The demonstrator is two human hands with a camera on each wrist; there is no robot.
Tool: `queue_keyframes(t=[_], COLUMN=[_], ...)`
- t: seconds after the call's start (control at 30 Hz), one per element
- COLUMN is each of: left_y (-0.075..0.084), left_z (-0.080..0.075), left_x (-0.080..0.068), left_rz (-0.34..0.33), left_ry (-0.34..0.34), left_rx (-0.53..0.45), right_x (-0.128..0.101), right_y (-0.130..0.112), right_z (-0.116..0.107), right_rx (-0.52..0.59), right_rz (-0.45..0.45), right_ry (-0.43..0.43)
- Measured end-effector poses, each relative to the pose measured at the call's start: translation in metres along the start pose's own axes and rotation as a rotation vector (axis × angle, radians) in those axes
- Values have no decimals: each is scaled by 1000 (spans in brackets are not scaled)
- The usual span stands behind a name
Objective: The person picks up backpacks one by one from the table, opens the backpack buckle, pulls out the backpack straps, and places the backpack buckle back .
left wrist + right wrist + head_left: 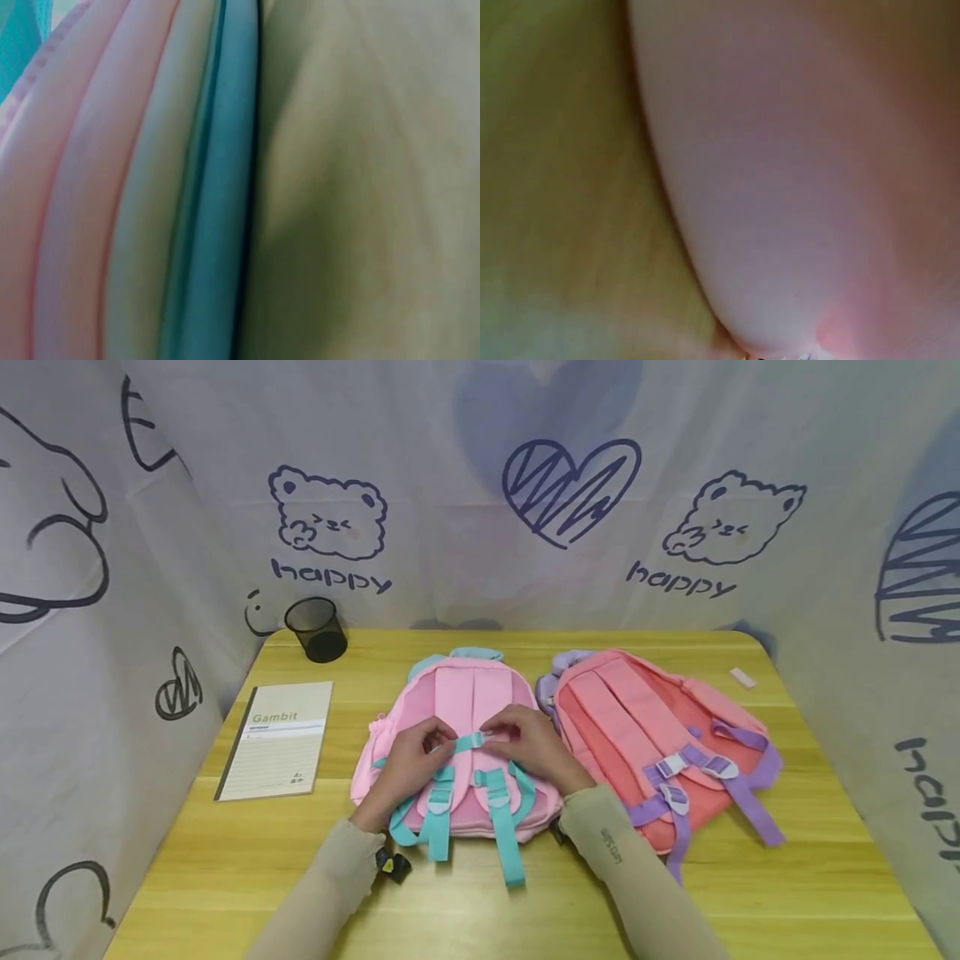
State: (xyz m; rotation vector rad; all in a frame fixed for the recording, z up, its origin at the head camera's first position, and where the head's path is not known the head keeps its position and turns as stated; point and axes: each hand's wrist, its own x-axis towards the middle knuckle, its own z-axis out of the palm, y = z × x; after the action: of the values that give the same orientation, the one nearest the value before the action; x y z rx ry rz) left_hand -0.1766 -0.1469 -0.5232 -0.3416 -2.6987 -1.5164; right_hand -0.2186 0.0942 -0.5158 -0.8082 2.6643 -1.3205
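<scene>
**Both hands pinch the teal chest strap on the pink backpack**

The left hand (411, 758) and right hand (531, 745) meet over the pink backpack (457, 693), wrists low, sleeved forearms angled inward. Fingers of each hand are curled and clamped on the teal chest strap (470, 742), which runs straight between the two sets of fingertips. Below the fingers hang the teal shoulder straps (497, 810). Beyond the right fingers lies a coral backpack (637, 718); beyond the left fingers, a notebook (279, 739) and a mesh pen cup (316, 628) on the wooden table (810, 877). The wrist views are blurred close-ups.
</scene>
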Motion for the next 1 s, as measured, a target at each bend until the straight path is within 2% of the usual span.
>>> queue_keyframes(t=[0.2,0.43,0.73,1.0], left_y=[-3,0,19,25], left_z=[0,-3,-16,-22], left_x=[3,2,-8,-20], left_rz=[7,35,69,93], left_ry=[0,-20,-125,-159], left_rx=[5,-44,37,130], right_x=[4,5,-1,-8], right_y=[2,1,1,-10], right_z=[1,1,-5,-20], right_rx=[-56,-89,-20,-22], right_rz=[-32,-8,-17,38], right_ry=[2,-12,-1,12])
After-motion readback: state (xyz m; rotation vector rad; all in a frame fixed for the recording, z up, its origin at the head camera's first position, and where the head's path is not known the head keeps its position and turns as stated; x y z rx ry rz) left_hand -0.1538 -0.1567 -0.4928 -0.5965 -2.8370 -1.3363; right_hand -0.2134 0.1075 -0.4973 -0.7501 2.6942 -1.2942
